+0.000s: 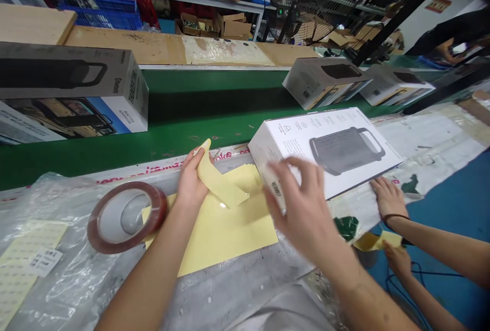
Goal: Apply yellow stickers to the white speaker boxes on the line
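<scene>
My left hand (192,180) pinches a curled strip of yellow paper (222,183) between thumb and fingers. Under it lie flat yellow sheets (229,239). My right hand (302,203), smeared by motion, hovers in front of the near left end of a white box (344,152) printed with a dark speaker. Its thumb and fingers are apart, and I make out nothing between them. Whether it touches the box I cannot tell. A roll of brown tape (155,213) rests on clear plastic, left of my left forearm.
A co-worker's hand (388,198) touches the white box's right end; the other hand (398,257) holds yellow paper (377,240). Several printed boxes (325,80) stand on the green belt (202,96), with a large one (126,91) at left. Plastic film (76,269) covers the near left.
</scene>
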{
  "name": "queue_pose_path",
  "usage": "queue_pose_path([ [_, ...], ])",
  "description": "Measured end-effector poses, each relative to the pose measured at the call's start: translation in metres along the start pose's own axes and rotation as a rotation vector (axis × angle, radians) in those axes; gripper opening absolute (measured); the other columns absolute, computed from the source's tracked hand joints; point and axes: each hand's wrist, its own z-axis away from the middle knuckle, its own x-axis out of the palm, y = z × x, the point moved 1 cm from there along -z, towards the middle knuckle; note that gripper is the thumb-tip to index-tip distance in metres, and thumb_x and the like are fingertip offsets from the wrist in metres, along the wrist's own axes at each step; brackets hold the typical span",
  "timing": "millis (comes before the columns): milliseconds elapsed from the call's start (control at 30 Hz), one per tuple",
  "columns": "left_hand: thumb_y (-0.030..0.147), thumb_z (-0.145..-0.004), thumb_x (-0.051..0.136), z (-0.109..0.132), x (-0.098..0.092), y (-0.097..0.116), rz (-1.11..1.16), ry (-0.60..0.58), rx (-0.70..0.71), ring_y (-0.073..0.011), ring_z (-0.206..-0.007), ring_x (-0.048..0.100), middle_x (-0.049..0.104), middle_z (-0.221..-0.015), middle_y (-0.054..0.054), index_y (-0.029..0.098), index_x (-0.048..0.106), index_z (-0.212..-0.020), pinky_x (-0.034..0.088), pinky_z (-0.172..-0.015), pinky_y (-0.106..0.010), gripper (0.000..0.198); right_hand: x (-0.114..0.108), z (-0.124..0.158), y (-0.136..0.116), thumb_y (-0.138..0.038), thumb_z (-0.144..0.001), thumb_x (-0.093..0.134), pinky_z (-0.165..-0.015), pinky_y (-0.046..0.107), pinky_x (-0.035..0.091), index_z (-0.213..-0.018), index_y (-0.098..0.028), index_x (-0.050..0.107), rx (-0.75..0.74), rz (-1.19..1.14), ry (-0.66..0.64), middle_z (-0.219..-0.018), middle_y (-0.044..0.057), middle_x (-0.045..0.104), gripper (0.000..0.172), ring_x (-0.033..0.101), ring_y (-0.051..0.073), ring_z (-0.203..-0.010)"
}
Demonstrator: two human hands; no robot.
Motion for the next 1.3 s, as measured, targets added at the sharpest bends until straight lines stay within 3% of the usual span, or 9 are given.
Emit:
queue_pose_path([
  [100, 0.01, -0.083, 0.067, -0.001, 0.0, 0.003, 0.066, 0.001, -0.011, -0.0054, -0.051, 0.054, 0.058, -0.061, 0.002, 0.017, 0.059, -0.075, 0.043, -0.049, -0.012, 0.013, 0.022, 0.043, -0.03, -0.004, -0.09, 0.047, -0.081, 0.038, 0.053, -0.11, -0.016, 0.05, -0.165, -0.397, -0.138, -0.106, 0.012, 0.044, 0.023, 0.05, 0.024, -0.101],
  [200, 0.012, -0.083, 0.069, -0.001, -0.002, 0.002, 0.096, -0.022, -0.019, -0.0057, -0.051, 0.054, 0.059, -0.064, 0.002, 0.017, 0.059, -0.076, 0.041, -0.046, -0.012, 0.013, 0.054, 0.065, -0.04, 0.001, -0.088, 0.044, -0.086, 0.038, 0.054, -0.117, -0.011, 0.049, -0.136, -0.429, -0.138, -0.115, 0.016, 0.04, 0.032, 0.049, 0.025, -0.108],
  [333, 0.012, -0.084, 0.068, -0.003, -0.005, 0.0, 0.116, -0.04, -0.027, -0.0073, -0.049, 0.055, 0.059, -0.062, 0.002, 0.017, 0.059, -0.075, 0.042, -0.046, -0.015, 0.014, 0.08, 0.06, -0.04, 0.002, -0.089, 0.044, -0.089, 0.039, 0.055, -0.126, -0.009, 0.045, -0.06, -0.395, -0.1, -0.116, 0.017, 0.04, 0.038, 0.051, 0.024, -0.108],
  [567, 0.013, -0.079, 0.074, -0.004, -0.005, 0.001, 0.135, -0.043, -0.042, -0.0083, -0.048, 0.055, 0.06, -0.062, 0.004, 0.018, 0.059, -0.079, 0.042, -0.046, -0.017, 0.015, 0.086, 0.052, -0.043, 0.003, -0.083, 0.042, -0.085, 0.043, 0.057, -0.124, -0.009, 0.045, -0.086, -0.288, -0.096, -0.115, 0.018, 0.041, 0.043, 0.051, 0.027, -0.105],
  [733, 0.013, -0.079, 0.073, -0.005, -0.005, 0.001, 0.135, -0.043, -0.046, -0.0087, -0.048, 0.056, 0.061, -0.062, 0.004, 0.018, 0.058, -0.079, 0.043, -0.048, -0.018, 0.015, 0.084, 0.05, -0.04, 0.001, -0.081, 0.044, -0.082, 0.04, 0.058, -0.121, -0.01, 0.045, -0.032, -0.461, -0.131, -0.109, 0.015, 0.041, 0.042, 0.051, 0.024, -0.101],
  [933, 0.012, -0.091, 0.06, -0.004, -0.004, 0.001, 0.113, -0.031, -0.039, -0.0092, -0.046, 0.055, 0.06, -0.06, 0.003, 0.018, 0.058, -0.08, 0.044, -0.045, -0.018, 0.012, 0.083, 0.059, -0.041, -0.014, -0.093, 0.053, -0.099, 0.063, 0.047, -0.135, -0.005, 0.047, -0.106, -0.178, -0.098, -0.134, 0.025, 0.035, 0.043, 0.034, 0.041, -0.129],
  [1067, 0.012, -0.093, 0.057, -0.004, -0.002, 0.004, 0.104, -0.011, -0.027, -0.008, -0.046, 0.053, 0.058, -0.061, 0.004, 0.017, 0.056, -0.078, 0.043, -0.043, -0.016, 0.016, 0.08, 0.067, -0.042, -0.011, -0.093, 0.055, -0.105, 0.061, 0.044, -0.128, -0.009, 0.054, -0.148, -0.256, -0.097, -0.136, 0.022, 0.037, 0.034, 0.03, 0.04, -0.136],
  [1167, 0.011, -0.096, 0.052, -0.003, 0.001, 0.006, 0.083, 0.01, -0.042, -0.0082, -0.044, 0.052, 0.056, -0.059, 0.002, 0.016, 0.057, -0.079, 0.041, -0.041, -0.015, 0.019, 0.063, 0.071, -0.041, -0.009, -0.09, 0.057, -0.108, 0.06, 0.041, -0.115, -0.012, 0.059, -0.153, -0.395, -0.077, -0.138, 0.02, 0.038, 0.025, 0.031, 0.038, -0.137],
  [1300, 0.008, -0.098, 0.044, 0.001, 0.007, 0.011, 0.061, 0.018, -0.066, -0.007, -0.041, 0.048, 0.052, -0.058, 0.002, 0.015, 0.056, -0.078, 0.038, -0.038, -0.014, 0.024, 0.016, 0.074, -0.016, -0.008, -0.093, 0.055, -0.095, 0.039, 0.054, -0.105, -0.015, 0.06, -0.132, -0.66, -0.08, -0.119, 0.015, 0.053, 0.015, 0.055, 0.024, -0.115],
])
